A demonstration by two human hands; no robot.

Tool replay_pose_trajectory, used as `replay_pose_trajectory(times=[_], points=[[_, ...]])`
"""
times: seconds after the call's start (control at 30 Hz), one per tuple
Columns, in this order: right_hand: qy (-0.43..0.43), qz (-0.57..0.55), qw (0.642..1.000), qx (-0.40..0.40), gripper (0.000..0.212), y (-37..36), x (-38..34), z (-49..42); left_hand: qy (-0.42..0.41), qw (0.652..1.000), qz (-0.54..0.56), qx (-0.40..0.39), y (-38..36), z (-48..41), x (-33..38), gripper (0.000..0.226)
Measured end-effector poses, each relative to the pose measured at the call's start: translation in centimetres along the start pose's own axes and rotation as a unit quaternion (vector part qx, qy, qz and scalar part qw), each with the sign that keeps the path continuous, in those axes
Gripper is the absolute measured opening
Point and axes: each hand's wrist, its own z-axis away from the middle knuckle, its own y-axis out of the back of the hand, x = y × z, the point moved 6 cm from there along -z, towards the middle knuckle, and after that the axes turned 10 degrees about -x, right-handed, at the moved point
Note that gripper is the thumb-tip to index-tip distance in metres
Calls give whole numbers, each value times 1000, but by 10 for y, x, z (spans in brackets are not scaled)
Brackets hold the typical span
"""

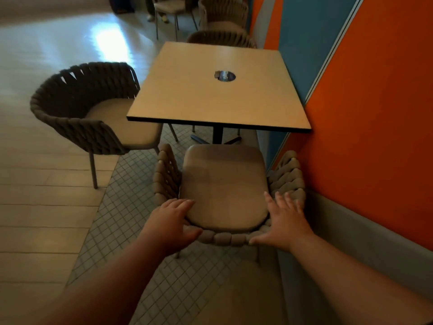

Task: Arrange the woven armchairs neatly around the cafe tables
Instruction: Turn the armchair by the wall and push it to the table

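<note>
Left fingers [182, 204]: straight and spread, laid flat over the back rim [225, 239] at its 9 o'clock corner. The tips reach onto the seat cushion [222, 181] and my thumb lies along the rim. I am pressing, not curled round anything.
Right fingers [281, 202]: the same at the 3 o'clock corner, flat and splayed, with the thumb on the rim.
Why both ends: I judge that one palm at each corner lets me push the chair straight and correct any twist.
Near armchair [168, 174]: at 6 o'clock of the desk [210, 97], facing it. The seat front is near the desk edge but seemingly not yet under it.
Next push: probably straight toward 12 o'clock, watching the right arm, which sits close to the orange wall [375, 113].
Dark armchair [77, 109]: at 9 o'clock of the desk, its seat partly tucked under the edge and angled a little.
Far armchair [220, 38]: at 12 o'clock, with only its back showing above the desk.
Metal dish [225, 76]: on the desk, toward 1 o'clock of its middle.
Tiled floor [131, 195]: small tiles under my chair, which may make the legs catch.
</note>
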Motion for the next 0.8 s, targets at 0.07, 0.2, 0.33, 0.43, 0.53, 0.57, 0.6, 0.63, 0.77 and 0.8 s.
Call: replay_pose_trajectory(times=[0.07, 0.2, 0.33, 0.43, 0.53, 0.57, 0.6, 0.63, 0.77, 0.8], points=[[8, -23, 999, 25, 141, 12, -6, 33, 3, 1000, 12, 26, 17, 32, 4, 86], [12, -35, 999, 26, 130, 12, -16, 90, 20, 1000, 0, -1, 25, 84, 3, 89], [18, -27, 999, 24, 135, 6, -24, 112, 26, 1000, -8, -10, 42, 105, -2, 91], [23, -28, 999, 15, 140, -6, -29, 118, 36, 999, -6, -7, 45, 115, -8, 92], [37, -27, 999, 18, 131, -8, -37, 123, 48, 999, 2, -9, 43, 127, -15, 92], [41, -25, 999, 16, 130, -7, -42, 123, 53, 999, 1, -7, 41, 130, -19, 93], [45, -22, 999, 11, 129, -7, -48, 122, 61, 998, 4, -6, 39, 135, -25, 94], [51, -21, 998, 9, 128, -7, -56, 121, 72, 997, 9, -7, 38, 141, -32, 95], [95, 1, 995, -13, 130, -9, -98, 110, 115, 992, 44, 15, 37, 178, -69, 95], [106, 8, 994, -20, 132, -11, -110, 107, 121, 991, 51, 22, 40, 188, -79, 95]])
